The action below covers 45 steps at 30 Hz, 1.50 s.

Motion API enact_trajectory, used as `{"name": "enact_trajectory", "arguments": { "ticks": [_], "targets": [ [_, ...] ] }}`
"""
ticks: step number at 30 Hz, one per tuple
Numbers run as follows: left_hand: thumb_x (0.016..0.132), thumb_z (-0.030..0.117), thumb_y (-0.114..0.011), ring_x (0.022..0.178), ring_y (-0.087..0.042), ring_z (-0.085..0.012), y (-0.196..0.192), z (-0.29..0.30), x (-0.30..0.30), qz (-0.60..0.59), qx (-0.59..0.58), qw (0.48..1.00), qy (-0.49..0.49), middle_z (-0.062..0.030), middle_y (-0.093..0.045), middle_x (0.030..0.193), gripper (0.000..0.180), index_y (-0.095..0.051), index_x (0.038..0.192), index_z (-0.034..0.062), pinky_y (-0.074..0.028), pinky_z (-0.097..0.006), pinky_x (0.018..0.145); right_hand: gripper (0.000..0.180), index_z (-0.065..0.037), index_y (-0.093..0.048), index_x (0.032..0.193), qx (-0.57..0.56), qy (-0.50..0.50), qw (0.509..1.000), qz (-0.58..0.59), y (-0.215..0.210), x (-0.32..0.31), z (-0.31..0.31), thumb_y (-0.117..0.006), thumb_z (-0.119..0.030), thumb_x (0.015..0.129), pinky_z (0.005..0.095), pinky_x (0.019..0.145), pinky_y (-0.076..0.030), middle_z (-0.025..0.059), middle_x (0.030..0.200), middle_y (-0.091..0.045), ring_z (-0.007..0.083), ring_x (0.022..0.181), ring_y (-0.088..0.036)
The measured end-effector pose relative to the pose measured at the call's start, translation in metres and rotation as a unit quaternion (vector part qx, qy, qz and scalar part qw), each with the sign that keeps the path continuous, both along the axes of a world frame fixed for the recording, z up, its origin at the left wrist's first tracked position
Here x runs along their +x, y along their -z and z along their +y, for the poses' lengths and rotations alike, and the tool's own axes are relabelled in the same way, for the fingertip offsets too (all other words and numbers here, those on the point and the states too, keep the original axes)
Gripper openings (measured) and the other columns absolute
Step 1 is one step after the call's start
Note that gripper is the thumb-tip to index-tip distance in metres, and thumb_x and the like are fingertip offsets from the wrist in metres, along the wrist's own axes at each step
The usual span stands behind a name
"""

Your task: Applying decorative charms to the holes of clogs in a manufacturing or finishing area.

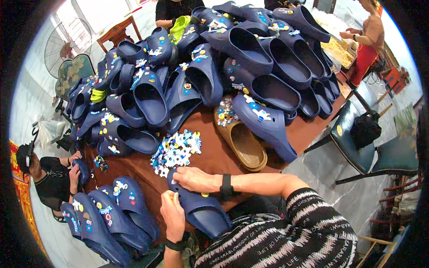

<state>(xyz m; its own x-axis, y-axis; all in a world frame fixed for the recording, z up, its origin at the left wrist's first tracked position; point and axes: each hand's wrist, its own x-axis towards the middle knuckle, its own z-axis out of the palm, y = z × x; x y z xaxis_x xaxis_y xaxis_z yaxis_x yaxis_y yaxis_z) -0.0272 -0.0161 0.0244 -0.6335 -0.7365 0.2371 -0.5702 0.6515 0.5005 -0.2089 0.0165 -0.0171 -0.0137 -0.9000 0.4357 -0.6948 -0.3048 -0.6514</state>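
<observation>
Head view: my two hands are at a navy clog (pixel 203 209), which sits at the near edge of the brown-covered desk (pixel 136 169), toe toward a heap of loose shoe charms (pixel 176 151) and heel toward my body. My right hand (pixel 196 180) has its fingers bent and gathered over the toe; I cannot tell whether they pinch a charm. My left hand (pixel 173 210) is curled at the clog's left side, thumb and forefinger close together (what lies between them, if anything, I cannot tell). A yellow charm (pixel 205 194) shows on the clog below my right wrist.

Writing appears in two places: pale block capitals run across my black-and-white patterned shirt (pixel 277 234), and banner-shaped charms (pixel 106 210) with lettering sit on the decorated navy clogs (pixel 100 225) lined up to my left. Beyond the loose charms, a brown clog (pixel 246 145) lies beside another navy one with charms (pixel 263 120). A big pile of navy clogs (pixel 243 49) covers the far part of the desk, with a lime-green clog (pixel 179 29) among them. At the left, a co-worker (pixel 52 181) in black holds a navy clog too.
</observation>
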Motion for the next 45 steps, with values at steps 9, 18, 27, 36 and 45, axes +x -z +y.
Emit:
{"name": "enact_trajectory", "arguments": {
  "ticks": [9, 18, 27, 36, 45],
  "targets": [
    [0.093, 0.007, -0.060, 0.119, -0.055, -0.0352, -0.007, -0.051, -0.031, 0.093, 0.025, 0.994, 0.058, -0.0198, -0.054, 0.130, 0.035, -0.055, 0.126, -0.0025, -0.043, -0.043, 0.103, 0.016, 0.000, -0.056, 0.097, -0.121, 0.123, 0.985, 0.005, -0.021, -0.036, -0.011, -0.065, -0.008, 0.086, 0.0494, 0.075, -0.049, 0.0185, 0.094, -0.055, 0.0393, 0.089, -0.058],
    [0.089, 0.006, -0.065, 0.107, -0.058, -0.0354, -0.005, -0.032, -0.016, -0.009, -0.032, 0.991, 0.130, -0.0157, -0.063, 0.113, 0.023, -0.069, 0.111, 0.0016, -0.048, -0.042, 0.095, 0.022, -0.005, -0.059, 0.104, 0.069, 0.016, 0.994, 0.078, -0.004, -0.008, 0.072, -0.065, -0.022, 0.092, 0.0479, 0.077, -0.054, 0.0157, 0.099, -0.058, 0.0378, 0.093, -0.062],
    [0.085, 0.007, -0.068, 0.093, -0.061, -0.0346, 0.010, -0.054, -0.024, 0.032, 0.008, 0.993, 0.115, -0.0145, -0.062, 0.096, 0.013, -0.063, 0.096, 0.0031, -0.049, -0.044, 0.083, 0.022, -0.005, -0.057, 0.101, 0.174, -0.023, 0.984, 0.011, -0.016, -0.024, 0.055, -0.070, -0.017, 0.088, 0.0487, 0.080, -0.052, 0.0159, 0.098, -0.057, 0.0381, 0.097, -0.060],
    [0.085, 0.009, -0.063, 0.087, -0.062, -0.0368, 0.026, -0.053, -0.040, -0.029, -0.114, 0.991, 0.058, -0.0167, -0.061, 0.091, 0.017, -0.059, 0.100, 0.0048, -0.050, -0.049, 0.076, 0.019, -0.003, -0.053, 0.092, 0.097, -0.031, 0.985, 0.141, -0.018, -0.015, 0.058, -0.067, -0.015, 0.088, 0.0473, 0.072, -0.052, 0.0171, 0.088, -0.059, 0.0371, 0.086, -0.062],
    [0.090, 0.002, -0.053, 0.091, -0.068, -0.0391, 0.037, -0.075, -0.038, 0.077, 0.033, 0.996, 0.016, -0.0185, -0.069, 0.092, 0.015, -0.066, 0.096, 0.0033, -0.053, -0.047, 0.082, 0.016, -0.003, -0.053, 0.101, 0.076, 0.099, 0.992, -0.005, -0.015, -0.041, 0.020, -0.062, -0.015, 0.094, 0.0530, 0.072, -0.049, 0.0234, 0.096, -0.061, 0.0456, 0.090, -0.061]
  ]
}}
